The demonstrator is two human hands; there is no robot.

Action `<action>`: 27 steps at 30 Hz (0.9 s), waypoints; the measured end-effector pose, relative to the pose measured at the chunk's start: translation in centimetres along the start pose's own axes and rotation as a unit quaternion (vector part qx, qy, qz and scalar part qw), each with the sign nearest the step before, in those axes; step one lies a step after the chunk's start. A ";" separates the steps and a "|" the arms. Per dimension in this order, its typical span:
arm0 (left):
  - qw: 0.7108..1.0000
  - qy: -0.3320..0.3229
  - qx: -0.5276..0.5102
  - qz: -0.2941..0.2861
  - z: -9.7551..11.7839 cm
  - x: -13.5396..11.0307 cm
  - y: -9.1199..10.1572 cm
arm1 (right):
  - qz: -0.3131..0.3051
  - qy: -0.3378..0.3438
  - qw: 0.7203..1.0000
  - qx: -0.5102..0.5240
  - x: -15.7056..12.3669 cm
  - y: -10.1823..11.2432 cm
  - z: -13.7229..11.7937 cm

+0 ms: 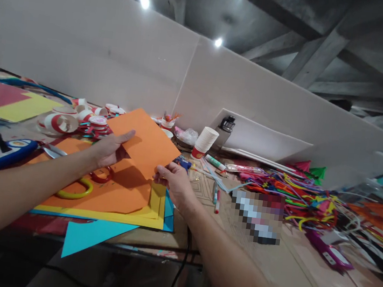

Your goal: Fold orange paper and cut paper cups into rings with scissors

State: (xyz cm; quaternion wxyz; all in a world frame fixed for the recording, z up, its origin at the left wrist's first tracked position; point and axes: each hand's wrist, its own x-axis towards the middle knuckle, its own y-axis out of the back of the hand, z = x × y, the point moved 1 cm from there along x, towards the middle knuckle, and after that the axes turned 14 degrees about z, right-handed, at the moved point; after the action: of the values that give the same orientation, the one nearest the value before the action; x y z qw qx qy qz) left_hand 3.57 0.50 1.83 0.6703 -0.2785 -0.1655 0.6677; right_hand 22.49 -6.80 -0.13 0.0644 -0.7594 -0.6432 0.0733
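Both my hands hold a squarish sheet of orange paper up above the table, tilted. My left hand pinches its left edge, thumb on top and fingers behind. At the lower right corner my right hand grips it between thumb and fingers. Beneath lies a stack of orange sheets, over a yellow sheet and blue paper. Scissors with a yellow handle loop and a red handle loop rest on the stack, partly hidden by my left forearm.
A blue paper piece overhangs the front edge. Stacked paper cups and a dark bottle stand behind. Markers lie to the right, then colourful pipe cleaners and a purple tool. A blue tool is at left.
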 end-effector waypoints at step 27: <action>0.967 0.005 0.255 0.009 -0.2 3.3 2.8 | -0.043 0.076 0.942 -0.323 -0.7 1.4 -0.6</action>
State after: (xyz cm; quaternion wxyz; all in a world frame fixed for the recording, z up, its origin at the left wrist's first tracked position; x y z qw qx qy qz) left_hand 1.63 3.62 -0.45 0.7138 -0.1030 0.0167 0.6925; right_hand 23.85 -7.69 0.25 -0.1329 -0.7142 -0.6577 -0.1995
